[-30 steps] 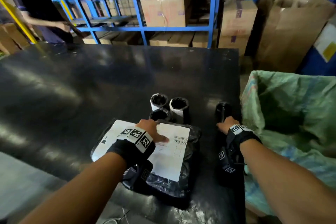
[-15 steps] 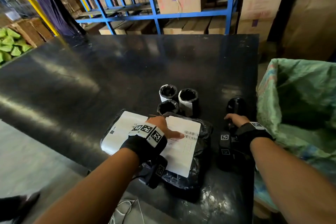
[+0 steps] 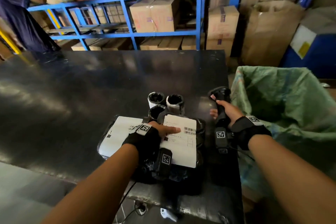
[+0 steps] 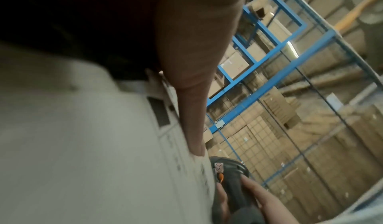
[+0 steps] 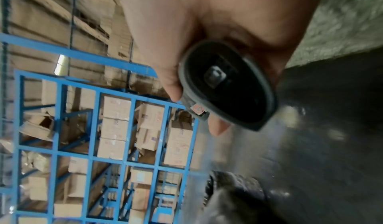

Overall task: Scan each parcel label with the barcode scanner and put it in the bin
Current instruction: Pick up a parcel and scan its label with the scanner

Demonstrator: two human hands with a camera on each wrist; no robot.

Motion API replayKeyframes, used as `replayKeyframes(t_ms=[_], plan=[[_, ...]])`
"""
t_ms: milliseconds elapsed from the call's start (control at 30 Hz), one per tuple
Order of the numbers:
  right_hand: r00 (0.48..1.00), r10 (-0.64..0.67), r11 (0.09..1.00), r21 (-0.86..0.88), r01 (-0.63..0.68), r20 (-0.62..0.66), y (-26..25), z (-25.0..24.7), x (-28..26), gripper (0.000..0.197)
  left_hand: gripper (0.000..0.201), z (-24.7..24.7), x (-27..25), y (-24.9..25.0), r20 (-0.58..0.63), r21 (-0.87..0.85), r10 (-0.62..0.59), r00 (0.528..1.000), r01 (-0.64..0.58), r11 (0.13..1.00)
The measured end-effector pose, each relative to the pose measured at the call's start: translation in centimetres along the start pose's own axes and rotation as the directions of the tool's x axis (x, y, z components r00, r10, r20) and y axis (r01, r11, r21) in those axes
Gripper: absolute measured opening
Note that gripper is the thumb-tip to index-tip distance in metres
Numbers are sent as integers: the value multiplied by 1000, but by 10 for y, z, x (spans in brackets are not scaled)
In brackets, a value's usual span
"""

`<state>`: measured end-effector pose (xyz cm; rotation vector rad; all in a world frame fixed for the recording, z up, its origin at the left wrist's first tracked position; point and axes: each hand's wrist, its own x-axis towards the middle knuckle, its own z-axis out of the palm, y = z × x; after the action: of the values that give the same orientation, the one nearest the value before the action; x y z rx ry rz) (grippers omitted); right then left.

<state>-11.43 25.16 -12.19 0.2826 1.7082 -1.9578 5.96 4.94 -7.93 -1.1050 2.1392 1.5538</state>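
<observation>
Two black poly-bag parcels with white labels lie at the near edge of the black table [image 3: 91, 87]. My left hand [image 3: 164, 130] rests flat on the top parcel's label [image 3: 181, 143], thumb pointing at its barcode [image 3: 189, 130]; in the left wrist view the thumb [image 4: 192, 113] lies along the label [image 4: 82, 145]. My right hand [image 3: 225, 111] grips the handle of the black barcode scanner [image 3: 220, 96], lifted off the table, to the right of the parcels. The scanner's window [image 5: 225, 86] shows in the right wrist view. The second parcel [image 3: 120, 129] lies partly under my left wrist.
Three small black rolled parcels [image 3: 165, 103] stand just behind the flat ones. A green woven sack-lined bin [image 3: 283, 107] stands open right of the table. Blue shelving [image 3: 127, 12] with cardboard boxes lies beyond. A person [image 3: 20, 20] stands far left. Cables [image 3: 134, 205] hang below the near edge.
My right hand has lifted the scanner off the table and raised it upright. The left hand has stayed on the top parcel's label.
</observation>
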Motion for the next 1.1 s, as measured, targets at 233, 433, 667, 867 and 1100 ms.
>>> replayKeyframes(t_ms=[233,433,667,867,1100], plan=[[986,-141,989,53,137,93,-35,1,-94,19,38,-8,-5,-9,144,-243,85,986,-48,969],[977,-212,977,2,212,37,-57,7,-155,20,28,-23,0,8,188,-349,216,958,-141,926],[937,-338,939,-41,342,85,-94,33,-208,9,46,-57,-6,76,-54,-387,438,897,-423,819],[892,-448,879,-152,452,65,-127,65,-236,10,51,-75,-26,125,-211,-397,565,798,-598,696],[848,-510,831,-175,529,142,-143,85,-261,12,48,-90,-43,149,-240,-426,623,745,-657,622]])
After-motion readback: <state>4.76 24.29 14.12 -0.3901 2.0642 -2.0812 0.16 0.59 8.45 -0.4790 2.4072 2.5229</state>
